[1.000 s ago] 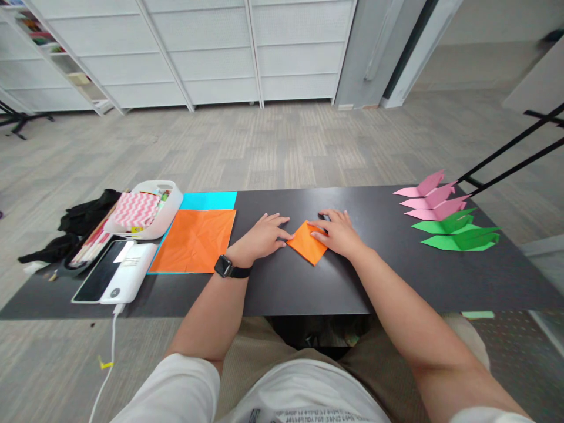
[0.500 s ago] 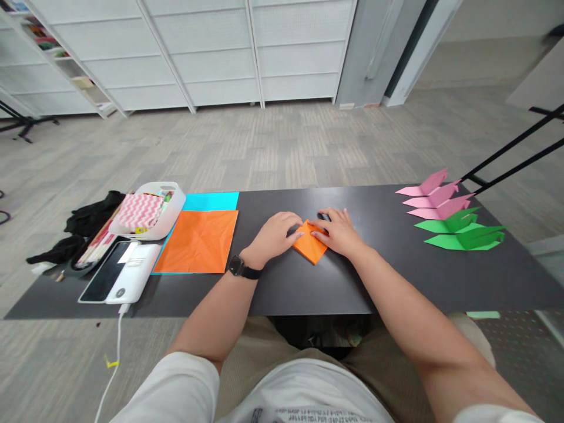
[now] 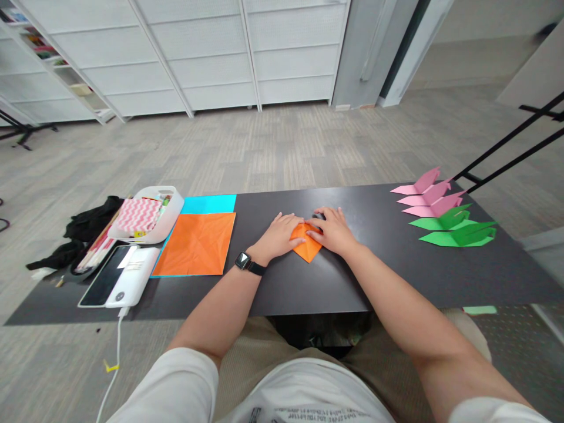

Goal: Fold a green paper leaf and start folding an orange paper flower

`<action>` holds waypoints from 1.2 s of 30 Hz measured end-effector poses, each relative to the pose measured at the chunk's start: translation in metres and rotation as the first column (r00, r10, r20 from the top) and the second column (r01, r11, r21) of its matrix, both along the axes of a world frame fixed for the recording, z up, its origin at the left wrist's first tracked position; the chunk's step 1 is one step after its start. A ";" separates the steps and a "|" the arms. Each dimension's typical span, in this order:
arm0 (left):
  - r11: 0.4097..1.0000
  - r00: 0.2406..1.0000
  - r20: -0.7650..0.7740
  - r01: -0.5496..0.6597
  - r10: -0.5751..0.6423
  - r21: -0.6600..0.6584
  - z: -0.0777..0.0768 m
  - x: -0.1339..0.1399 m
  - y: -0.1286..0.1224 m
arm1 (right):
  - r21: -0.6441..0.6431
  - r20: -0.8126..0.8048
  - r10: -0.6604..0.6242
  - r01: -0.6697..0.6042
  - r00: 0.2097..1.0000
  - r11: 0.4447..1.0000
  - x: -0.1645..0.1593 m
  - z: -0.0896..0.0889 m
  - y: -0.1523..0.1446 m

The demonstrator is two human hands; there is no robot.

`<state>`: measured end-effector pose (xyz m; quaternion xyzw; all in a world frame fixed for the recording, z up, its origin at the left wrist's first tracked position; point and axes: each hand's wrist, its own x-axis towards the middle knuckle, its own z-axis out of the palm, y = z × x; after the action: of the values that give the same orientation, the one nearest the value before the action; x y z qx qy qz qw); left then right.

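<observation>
A small folded piece of orange origami paper (image 3: 308, 249) lies on the dark table in front of me, one corner pointing at my body. From the left, my left hand (image 3: 282, 235) grips it, thumb on top and fingers along the upper edge. On the other side my right hand (image 3: 333, 230) has its thumb on the paper and its fingers curled at the far edge. A small dark object (image 3: 318, 215) shows partly under the right fingers. Both hands cover the upper part of the fold.
Orange paper sheets (image 3: 194, 244) lie left over blue paper (image 3: 209, 203). Beyond them are a white basket (image 3: 170, 220), a phone (image 3: 99, 279), a white power bank (image 3: 134, 273) with a cable, and black cloth (image 3: 94, 217). Folded pink (image 3: 425, 182) and green (image 3: 462, 235) paper birds stand right.
My left hand has slid further over the orange paper, covering more of its upper left side. The right hand stays on the paper. The whole view has shifted slightly.
</observation>
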<state>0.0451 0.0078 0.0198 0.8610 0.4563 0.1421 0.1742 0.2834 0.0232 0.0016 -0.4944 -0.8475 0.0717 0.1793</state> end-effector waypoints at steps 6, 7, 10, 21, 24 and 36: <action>1.000 0.999 -0.055 0.003 -0.003 -0.007 0.001 0.000 -0.002 | 0.013 -0.017 0.009 -0.008 1.000 1.000 0.005 0.003 0.000; 1.000 0.998 -0.059 0.007 -0.007 -0.003 0.000 0.000 -0.002 | 0.019 -0.015 0.013 -0.012 1.000 1.000 0.007 0.004 0.000; 1.000 0.996 -0.082 0.019 -0.019 0.002 -0.001 0.000 -0.001 | 0.031 0.004 0.019 -0.020 1.000 0.999 0.010 0.006 -0.003; 1.000 0.996 -0.083 0.028 -0.028 -0.010 0.001 0.000 -0.003 | -0.016 0.047 0.076 -0.076 0.996 0.997 0.028 0.022 -0.009; 0.999 0.996 -0.081 0.031 -0.032 -0.013 0.004 0.000 -0.003 | -0.007 0.058 0.118 -0.118 0.991 0.993 0.036 0.027 -0.007; 0.999 0.997 -0.069 0.038 -0.039 -0.014 0.009 -0.002 -0.003 | -0.152 -0.025 0.260 -0.261 0.965 0.953 0.077 0.028 0.008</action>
<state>0.0432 0.0044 0.0288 0.8729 0.4462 0.1060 0.1663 0.3600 0.0307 0.0298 -0.3907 -0.8967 0.1611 0.1318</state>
